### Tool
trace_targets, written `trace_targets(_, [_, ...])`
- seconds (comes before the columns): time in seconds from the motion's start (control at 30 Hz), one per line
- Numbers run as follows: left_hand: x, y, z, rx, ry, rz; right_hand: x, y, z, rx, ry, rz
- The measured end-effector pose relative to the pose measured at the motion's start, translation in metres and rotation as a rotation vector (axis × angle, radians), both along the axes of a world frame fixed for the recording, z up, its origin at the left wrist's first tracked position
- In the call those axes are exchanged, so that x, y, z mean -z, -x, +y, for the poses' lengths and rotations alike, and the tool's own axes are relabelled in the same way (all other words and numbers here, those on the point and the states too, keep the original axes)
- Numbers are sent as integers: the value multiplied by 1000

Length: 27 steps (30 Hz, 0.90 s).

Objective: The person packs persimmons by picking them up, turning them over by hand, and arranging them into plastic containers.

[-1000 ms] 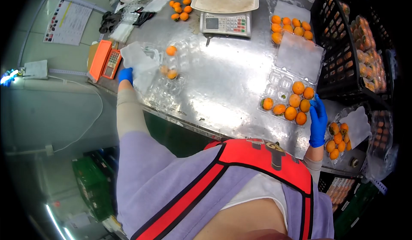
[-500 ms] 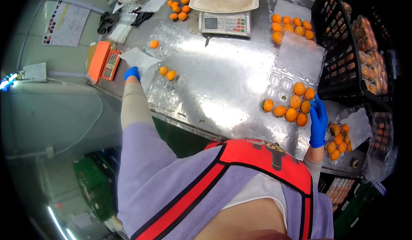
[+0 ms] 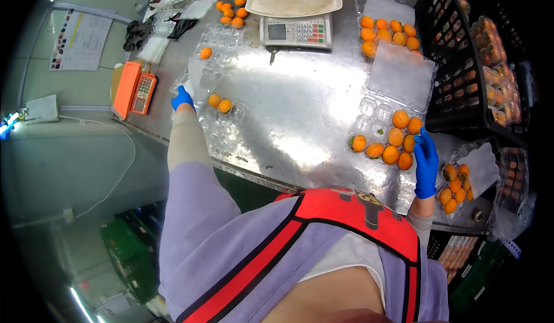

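Observation:
Blue gloves cover both hands. My left hand (image 3: 182, 99) is closed at the near left edge of a clear plastic lid with a white sheet (image 3: 199, 76) in it; its fingertips are partly hidden. Right beside it, a clear clamshell tray (image 3: 224, 129) holds two orange persimmons (image 3: 224, 106). My right hand (image 3: 426, 162) has its fingers curled at the right edge of another clear tray (image 3: 367, 106), touching a persimmon (image 3: 414, 125) there. Several persimmons sit in that tray's cups, and some cups on its left are bare. Its lined lid (image 3: 403, 76) lies folded back.
A weighing scale (image 3: 297, 32) stands at the back. An orange calculator case (image 3: 128, 91) lies at the left edge. Black crates (image 3: 456, 57) with packed fruit stand at the right. More persimmon trays lie at back right (image 3: 384, 34) and near right (image 3: 456, 187).
My left hand has shifted slightly right, and the white sheet beside it now hangs narrower and more upright. My right hand stays at the tray's edge. The view has turned slightly.

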<state>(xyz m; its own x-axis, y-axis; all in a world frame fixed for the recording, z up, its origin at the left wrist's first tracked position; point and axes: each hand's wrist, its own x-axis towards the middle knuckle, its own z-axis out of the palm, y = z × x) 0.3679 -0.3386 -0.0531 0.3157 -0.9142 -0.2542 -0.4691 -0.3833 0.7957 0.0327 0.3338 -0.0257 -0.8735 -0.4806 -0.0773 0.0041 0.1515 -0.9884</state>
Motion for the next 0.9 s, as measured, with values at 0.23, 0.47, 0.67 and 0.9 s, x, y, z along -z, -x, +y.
trace_targets(0.23, [-23,28,60,826,379,-613,-1,-1,-8,-3,-6,-16])
trace_targets(0.47, [-30,40,70,912,124,-809,-4,-1,-11,10,-25,-30])
trace_targets(0.67, [-18,37,46,1003,178,-766,1,0,-7,12,-20,-14])
trace_targets(0.9, [-45,69,54,898,87,-1117,3,-4,-3,34,1,-81])
